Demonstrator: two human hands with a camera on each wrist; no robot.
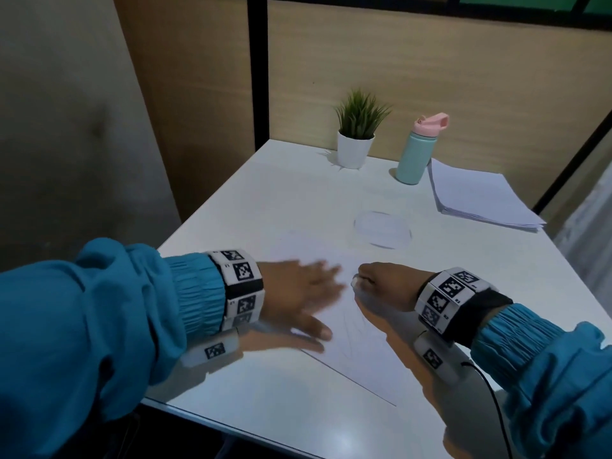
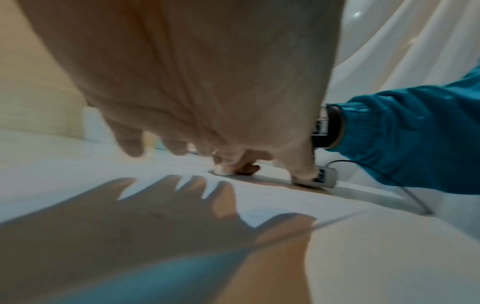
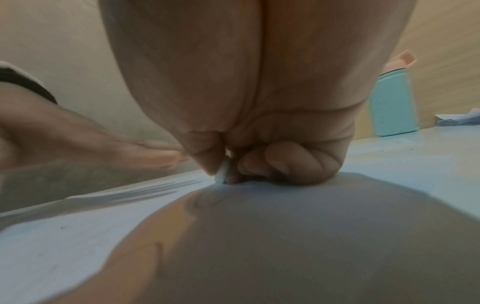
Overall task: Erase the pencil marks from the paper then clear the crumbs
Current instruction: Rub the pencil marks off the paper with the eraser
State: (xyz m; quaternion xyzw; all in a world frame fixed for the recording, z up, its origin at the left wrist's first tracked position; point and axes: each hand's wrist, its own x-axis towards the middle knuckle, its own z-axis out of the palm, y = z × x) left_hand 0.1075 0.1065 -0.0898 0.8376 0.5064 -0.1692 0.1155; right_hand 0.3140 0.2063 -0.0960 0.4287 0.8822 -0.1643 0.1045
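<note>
Right hand [image 3: 259,127] pinches a small white eraser [image 3: 223,172] between thumb and curled fingers, tip down on the paper [image 1: 351,356]. Left hand [image 1: 298,293] lies flat, fingers spread, bracing the sheet just beside it. Faint pencil marks [image 1: 356,329] remain nearer the body than the eraser; erasing looks unfinished, and crumb clearing not started.

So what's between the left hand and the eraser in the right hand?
Only bare paper, faintly pencilled, between the left hand and the eraser that the right hand pinches; head view.
</note>
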